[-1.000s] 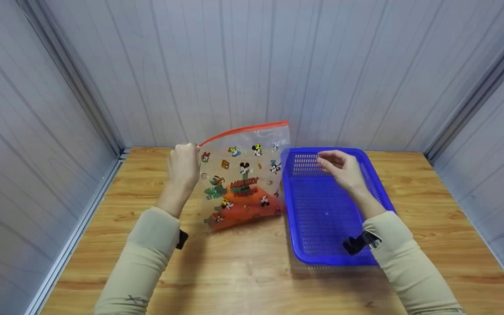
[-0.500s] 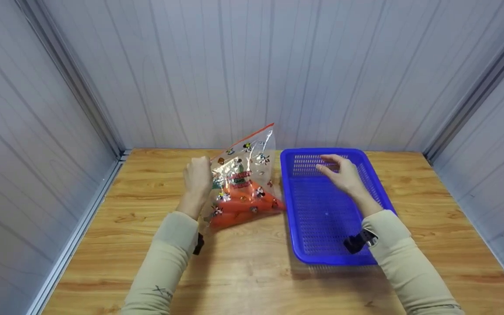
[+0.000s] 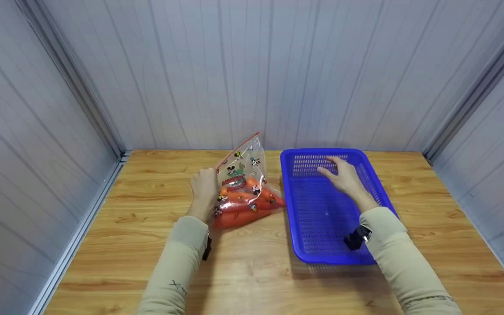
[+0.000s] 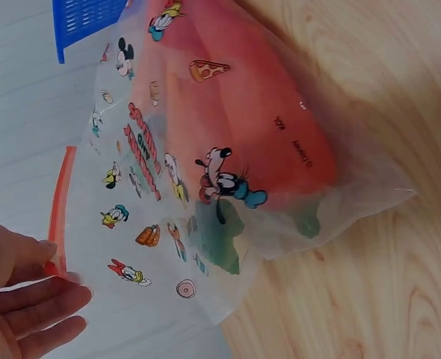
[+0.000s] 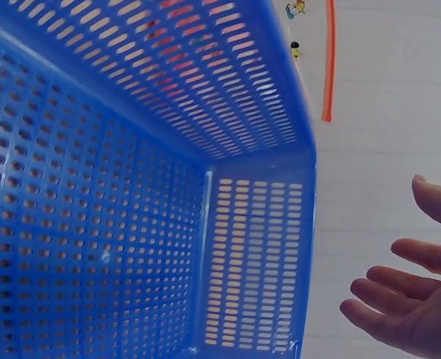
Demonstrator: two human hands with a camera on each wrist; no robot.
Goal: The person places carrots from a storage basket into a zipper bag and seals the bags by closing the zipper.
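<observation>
- Left hand (image 3: 203, 187) is pinching the red zip strip of the printed zip-top bag (image 3: 244, 189) at its near corner; in the left wrist view the thumb and fingers (image 4: 34, 299) are closing on that strip end.
- Change over the last second: the bag has been coming down and swinging toward 6 o'clock. Earlier its mouth was standing tall and broad against the back wall; now it is lower, folded narrower, leaning toward 1 o'clock.
- Carrots (image 3: 245, 205) inside are lying bunched at the bag's bottom, resting on the wooden table (image 3: 252, 280). Judgement: the bag's load is being settled onto the table rather than carried.
- Right hand (image 3: 343, 176) is hovering over the far end of the blue perforated basket (image 3: 320, 249), fingers spread and relaxed, holding nothing; whether it is touching the mesh is unclear.
- Bag is sitting just at 9 o'clock of the basket, nearly touching its left wall.
- Carrots are lying at 4 o'clock from the left fingers, well below the pinch point.
</observation>
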